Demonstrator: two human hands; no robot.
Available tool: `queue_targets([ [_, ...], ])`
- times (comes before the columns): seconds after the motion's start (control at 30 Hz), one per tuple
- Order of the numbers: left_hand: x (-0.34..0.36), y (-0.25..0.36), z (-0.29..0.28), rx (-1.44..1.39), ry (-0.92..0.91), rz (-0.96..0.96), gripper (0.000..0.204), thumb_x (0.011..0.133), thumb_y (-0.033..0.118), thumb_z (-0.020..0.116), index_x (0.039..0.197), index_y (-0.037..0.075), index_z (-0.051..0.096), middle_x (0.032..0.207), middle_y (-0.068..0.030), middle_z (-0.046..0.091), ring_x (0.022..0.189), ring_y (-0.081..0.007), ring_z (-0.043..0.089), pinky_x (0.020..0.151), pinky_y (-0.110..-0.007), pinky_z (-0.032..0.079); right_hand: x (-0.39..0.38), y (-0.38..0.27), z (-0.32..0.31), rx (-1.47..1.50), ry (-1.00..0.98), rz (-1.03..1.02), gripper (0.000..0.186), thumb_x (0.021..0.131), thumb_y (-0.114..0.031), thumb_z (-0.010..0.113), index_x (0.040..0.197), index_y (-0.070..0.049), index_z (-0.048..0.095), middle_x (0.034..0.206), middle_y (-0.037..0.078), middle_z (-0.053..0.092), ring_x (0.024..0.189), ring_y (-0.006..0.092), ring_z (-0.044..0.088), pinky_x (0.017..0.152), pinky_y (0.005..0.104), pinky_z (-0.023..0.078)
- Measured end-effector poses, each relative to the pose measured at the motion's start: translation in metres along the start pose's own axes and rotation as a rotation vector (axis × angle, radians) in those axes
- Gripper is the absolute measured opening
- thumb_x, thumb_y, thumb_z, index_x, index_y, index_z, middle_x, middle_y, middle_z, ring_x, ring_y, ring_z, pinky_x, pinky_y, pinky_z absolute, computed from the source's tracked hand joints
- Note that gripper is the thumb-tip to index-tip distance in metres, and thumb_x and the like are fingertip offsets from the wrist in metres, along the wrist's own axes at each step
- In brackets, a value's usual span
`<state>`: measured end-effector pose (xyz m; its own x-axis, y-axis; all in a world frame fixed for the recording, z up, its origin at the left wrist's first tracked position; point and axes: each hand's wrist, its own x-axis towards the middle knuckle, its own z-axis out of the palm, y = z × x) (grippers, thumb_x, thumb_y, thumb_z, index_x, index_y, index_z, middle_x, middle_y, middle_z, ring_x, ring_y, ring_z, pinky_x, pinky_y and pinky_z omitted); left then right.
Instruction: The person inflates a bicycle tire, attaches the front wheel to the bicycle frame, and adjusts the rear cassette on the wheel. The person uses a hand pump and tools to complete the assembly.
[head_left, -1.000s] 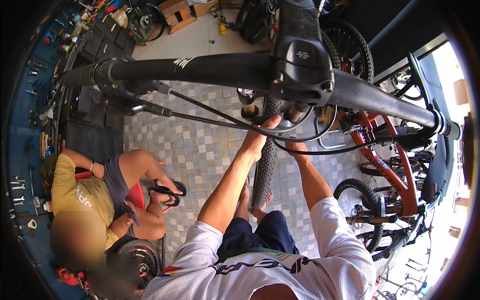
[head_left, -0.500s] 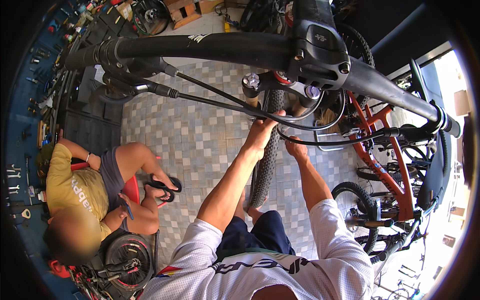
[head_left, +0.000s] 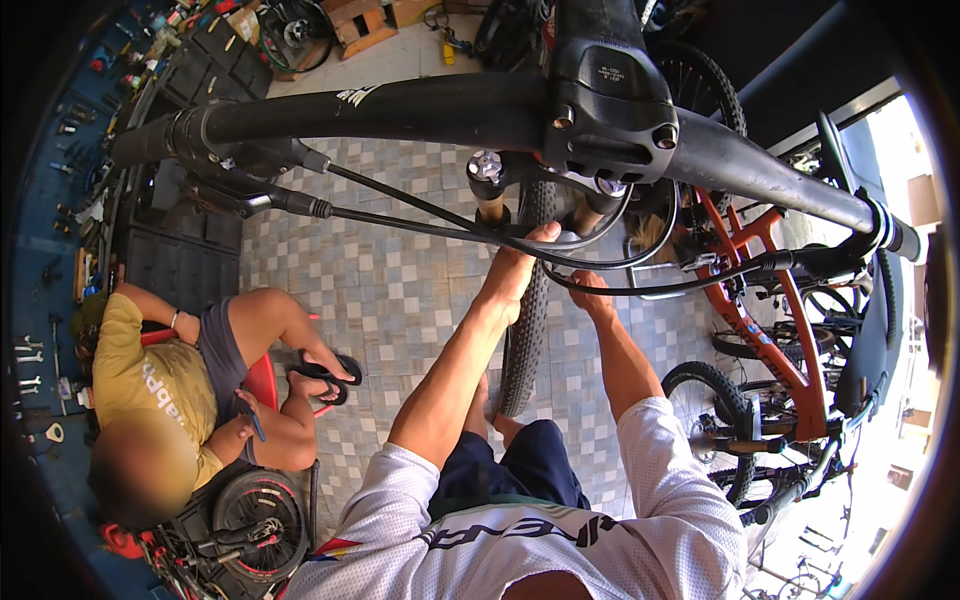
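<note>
Across the top runs a black bicycle handlebar (head_left: 390, 112) with its stem (head_left: 610, 105), levers and looping cables (head_left: 400, 224). Beneath are a fork's two crown caps (head_left: 486, 169) and a knobby front tyre (head_left: 524, 365). My left hand (head_left: 515, 275) is closed at the tyre's left side by the fork, thumb upward under the cables; what its fingers grip is hidden. My right hand (head_left: 590, 285) is to the tyre's right, fingers curled, partly behind a cable; I cannot make out what it holds.
At left, a person (head_left: 160, 370) with a phone sits on a red chair (head_left: 265, 380), beside a tool wall (head_left: 50, 250) and a folded bicycle (head_left: 250, 525). An orange-framed bicycle (head_left: 790, 370) and others crowd the right. Wooden boxes (head_left: 360, 25) lie at the back.
The handlebar and stem rose and shifted right in view, then moved slightly back left and down, uncovering the fork caps. My hands stay at the wheel.
</note>
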<state>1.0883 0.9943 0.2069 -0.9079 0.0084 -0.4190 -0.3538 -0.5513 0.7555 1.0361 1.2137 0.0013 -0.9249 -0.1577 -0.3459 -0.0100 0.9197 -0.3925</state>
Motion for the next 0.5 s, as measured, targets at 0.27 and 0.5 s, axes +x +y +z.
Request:
queue_targets([
  [0.27,0.006,-0.006,-0.010,-0.002,-0.090,-0.043,0.068,0.085,0.061,0.074,0.124,0.006,0.069,0.134,-0.0121,0.060,0.133,-0.0225,0.046,0.116,-0.045,0.026,-0.001,-0.002,0.005,0.014,0.019,0.017,0.029,0.093,-0.040,0.062,0.101,-0.015,0.074,0.100,0.020,0.073,0.099,0.0448,0.068,0.083,0.0546,0.055],
  [0.5,-0.001,-0.004,-0.005,0.024,-0.004,-0.085,0.077,0.083,0.067,0.072,0.129,0.006,0.067,0.142,-0.0157,0.056,0.139,-0.0259,0.041,0.118,-0.049,0.023,-0.002,-0.001,0.007,0.012,-0.005,0.057,0.029,0.094,-0.040,0.061,0.100,-0.014,0.073,0.100,0.020,0.072,0.100,0.0431,0.068,0.084,0.0527,0.055],
])
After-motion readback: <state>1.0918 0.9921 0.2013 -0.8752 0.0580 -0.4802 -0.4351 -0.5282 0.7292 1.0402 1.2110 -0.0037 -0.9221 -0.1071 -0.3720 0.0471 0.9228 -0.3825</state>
